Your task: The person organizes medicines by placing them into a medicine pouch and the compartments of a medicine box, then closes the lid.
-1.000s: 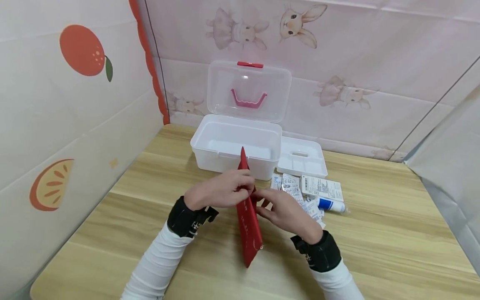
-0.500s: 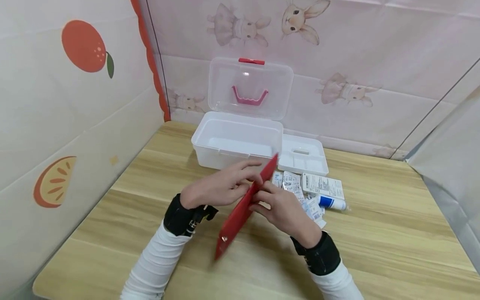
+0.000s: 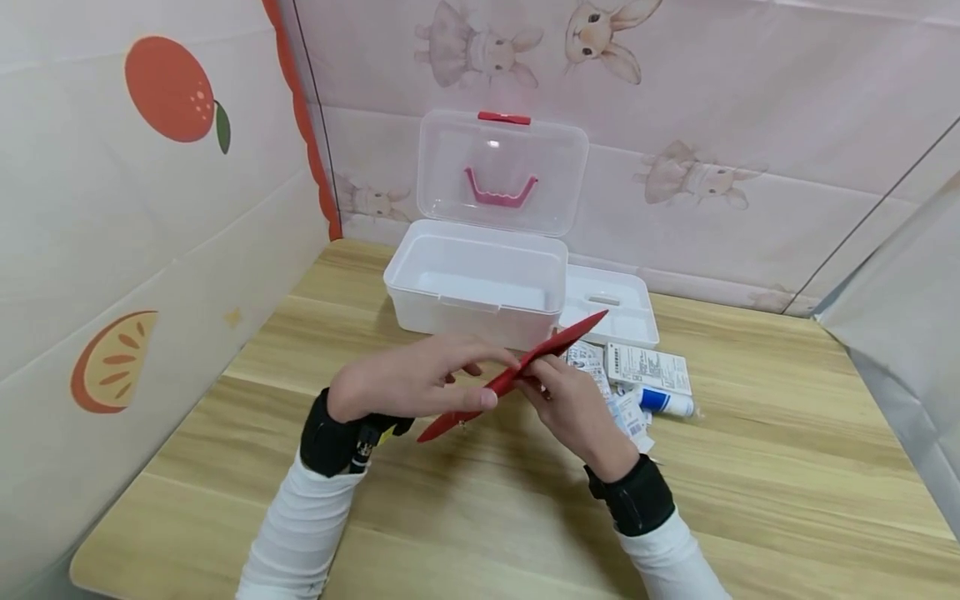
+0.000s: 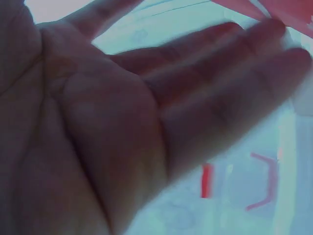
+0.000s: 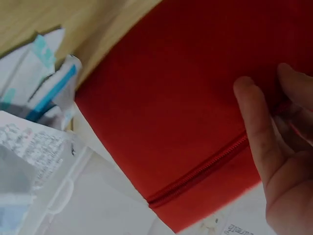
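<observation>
A red zippered pouch (image 3: 567, 335) is held up tilted above the wooden table, seen nearly edge-on in the head view. My right hand (image 3: 576, 407) grips it near the middle of its right side. In the right wrist view the pouch's flat face (image 5: 156, 107) fills the centre, its zipper (image 5: 198, 174) runs along one edge, and the right fingers (image 5: 254, 117) are at that zipper. My left hand (image 3: 420, 377) touches the pouch from the other side with thumb and forefinger. Its other fingers (image 4: 210, 63) stretch out fairly straight in the left wrist view.
Behind the hands stands a white plastic box (image 3: 427, 310), its clear lid (image 3: 502, 146) raised. A white compartment tray (image 3: 626, 329) lies to its right. A printed carton (image 3: 652, 369), a blue-and-white roll (image 3: 666, 402) and small packets (image 3: 630, 417) lie near the right hand.
The pouch has turned from pointing away to slanting, its far end swinging right and its near end left and up. The left hand's fingers have spread; both hands stay on it.
</observation>
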The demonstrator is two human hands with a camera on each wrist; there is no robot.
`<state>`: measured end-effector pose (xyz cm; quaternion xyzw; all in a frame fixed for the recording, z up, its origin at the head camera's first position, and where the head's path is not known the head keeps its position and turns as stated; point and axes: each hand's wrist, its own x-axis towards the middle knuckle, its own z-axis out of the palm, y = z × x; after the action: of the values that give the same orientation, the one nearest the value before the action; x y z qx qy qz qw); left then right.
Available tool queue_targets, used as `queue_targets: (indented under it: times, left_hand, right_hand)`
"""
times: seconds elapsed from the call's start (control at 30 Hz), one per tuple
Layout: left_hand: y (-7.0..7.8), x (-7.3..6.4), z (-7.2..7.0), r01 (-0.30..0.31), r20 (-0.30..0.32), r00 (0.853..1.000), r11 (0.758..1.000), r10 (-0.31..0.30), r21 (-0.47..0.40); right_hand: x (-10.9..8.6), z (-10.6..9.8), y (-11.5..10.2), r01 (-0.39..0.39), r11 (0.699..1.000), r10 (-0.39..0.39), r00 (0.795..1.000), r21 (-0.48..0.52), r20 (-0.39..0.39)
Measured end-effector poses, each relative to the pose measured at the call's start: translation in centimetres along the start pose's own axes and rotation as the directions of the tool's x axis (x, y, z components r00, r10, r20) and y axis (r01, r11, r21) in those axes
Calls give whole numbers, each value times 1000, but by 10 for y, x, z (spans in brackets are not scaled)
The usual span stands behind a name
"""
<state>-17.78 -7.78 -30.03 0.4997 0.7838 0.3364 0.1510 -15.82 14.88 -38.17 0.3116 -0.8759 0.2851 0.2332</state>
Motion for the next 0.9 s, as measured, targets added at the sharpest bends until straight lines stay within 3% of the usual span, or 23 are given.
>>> queue_targets:
  times: [0.1,0.17,0.27,0.33,0.43,0.53,0.7,0.9]
  left_hand:
    - [8,-4,4,31,-7,1000,981,-30,192]
    - [11,-4,6,58,-18,998,963,-55,264]
    - [8,-3,8,155,-69,988,928,-140,338]
    - [3,-1,8,254,-116,967,891,-226,376]
    - [-6,3,10,377,-179,926,835,-332,401]
    - [-13,7,12,442,-231,896,806,-379,394]
    - [-24,12,12,467,-301,880,788,-368,401]
    - [-34,12,10,521,-346,849,740,-399,425]
  right_hand:
    - [1,4,2,-11,999,12,1000,-44,16]
    - [2,6,3,-20,998,22,999,-59,37]
    - [3,11,6,-53,998,56,995,-32,83]
    - [3,15,7,-88,996,86,989,7,122]
    - [2,21,9,-136,989,125,976,54,177]
    - [0,26,11,-158,986,144,967,54,210]
    - [-3,29,12,-162,986,147,962,46,231]
    - [-5,31,12,-132,990,117,959,42,258]
